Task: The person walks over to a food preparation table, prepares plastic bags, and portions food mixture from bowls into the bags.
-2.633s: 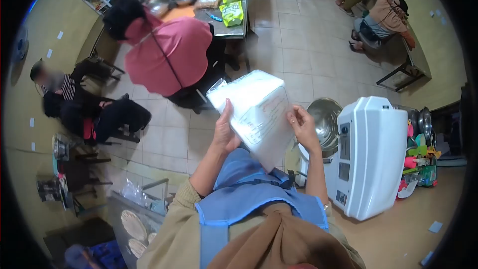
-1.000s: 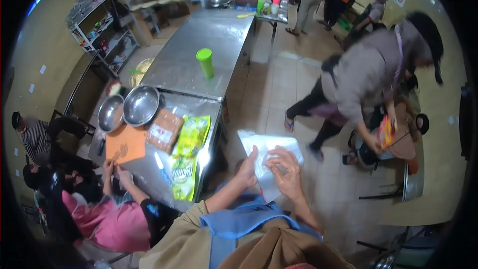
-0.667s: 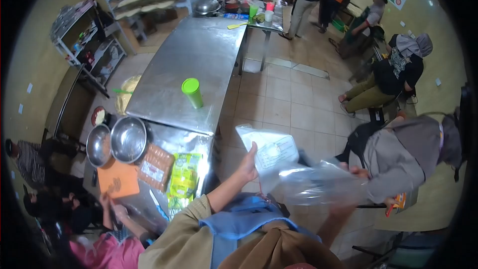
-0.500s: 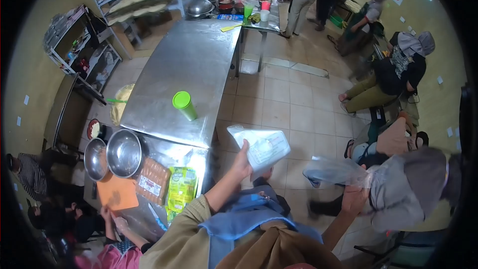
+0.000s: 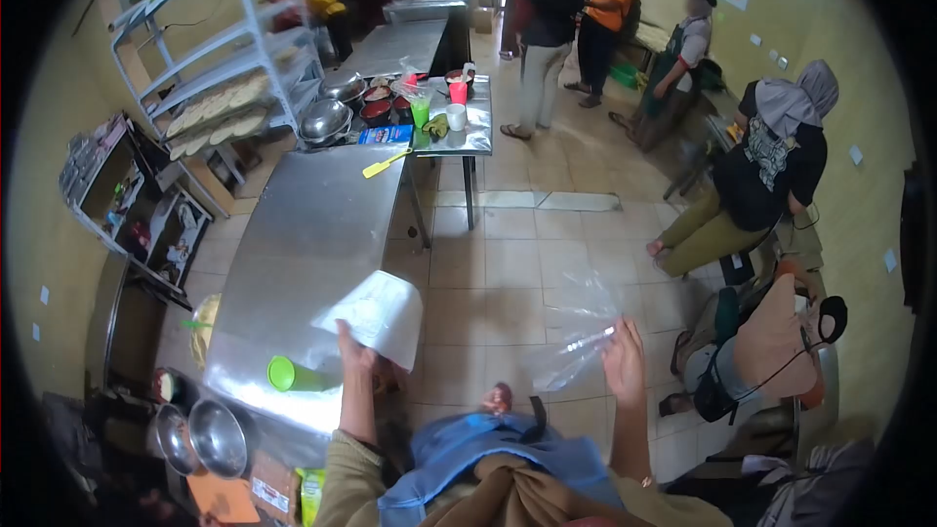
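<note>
My left hand (image 5: 357,359) is closed on the near edge of a white plastic-wrapped pack (image 5: 376,310), held up by the metal table's right edge. I cannot make out what the pack contains. To the right, over the tiled floor, my right hand (image 5: 625,356) pinches a clear plastic bag (image 5: 576,346) that hangs out to the left, crumpled and see-through. Below and left of the pack, a green tumbler (image 5: 293,374) is on the metal table (image 5: 293,224).
Steel bowls (image 5: 219,437), an orange cutting board (image 5: 221,498) and a sausage pack (image 5: 274,490) lie at lower left. A yellow spatula (image 5: 387,162) rests at the table's far end. A dough-filled rack (image 5: 220,102) stands behind. Several people sit or stand on the right.
The view has tilted up and shifted, showing more of the room's far end. My left hand has carried the pack left toward the table; my right hand has brought the bag inward.
</note>
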`<state>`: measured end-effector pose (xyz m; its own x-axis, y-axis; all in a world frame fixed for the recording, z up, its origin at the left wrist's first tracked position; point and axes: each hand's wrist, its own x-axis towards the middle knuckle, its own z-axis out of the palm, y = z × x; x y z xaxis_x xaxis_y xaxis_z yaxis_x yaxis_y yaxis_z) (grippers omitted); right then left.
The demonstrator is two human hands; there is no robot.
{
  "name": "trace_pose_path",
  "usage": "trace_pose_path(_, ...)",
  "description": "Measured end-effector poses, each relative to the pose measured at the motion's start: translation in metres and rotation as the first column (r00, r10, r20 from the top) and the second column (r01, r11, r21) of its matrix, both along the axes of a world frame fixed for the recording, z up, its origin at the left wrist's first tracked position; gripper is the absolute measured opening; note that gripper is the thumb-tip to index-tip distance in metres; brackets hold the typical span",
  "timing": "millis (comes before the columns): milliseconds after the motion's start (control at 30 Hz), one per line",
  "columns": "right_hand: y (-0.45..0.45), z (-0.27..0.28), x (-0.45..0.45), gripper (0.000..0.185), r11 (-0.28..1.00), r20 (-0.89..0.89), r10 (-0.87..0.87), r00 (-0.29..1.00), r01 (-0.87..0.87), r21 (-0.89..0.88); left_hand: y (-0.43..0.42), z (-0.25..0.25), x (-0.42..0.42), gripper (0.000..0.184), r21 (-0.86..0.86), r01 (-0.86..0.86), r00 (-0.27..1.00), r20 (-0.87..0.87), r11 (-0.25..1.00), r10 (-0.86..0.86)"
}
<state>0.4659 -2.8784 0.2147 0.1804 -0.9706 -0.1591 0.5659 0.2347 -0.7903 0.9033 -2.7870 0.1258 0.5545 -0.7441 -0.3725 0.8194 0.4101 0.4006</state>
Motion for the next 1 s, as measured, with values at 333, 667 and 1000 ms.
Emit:
trace_pose_path(333, -0.157, 0.02, 0.101, 0.008, 0.976, -0.073, 0.196, 0.978, -0.202, -0.085, -0.028, -0.061, 0.147, 0.056, 0.035, -0.45, 0.892, -0.028, 0.893, 0.451)
trace_pose_path(667, -0.305, -0.04, 0.215, 0.008, 0.953, -0.259, 0.298, 0.919, -0.3, 0.031, -0.045, -0.088, 0.223, 0.051, 0.818, -0.443, 0.822, 0.206, 0.367, 0.531)
trace_pose_path(1000, -0.381, -0.026, 0.405, 0.01, 0.745, -0.004, 0.616, 0.787, -0.581, 0.327, -0.258, 0.028, 0.186, 0.065, 0.436, 0.369, 0.758, 0.37, 0.821, -0.537)
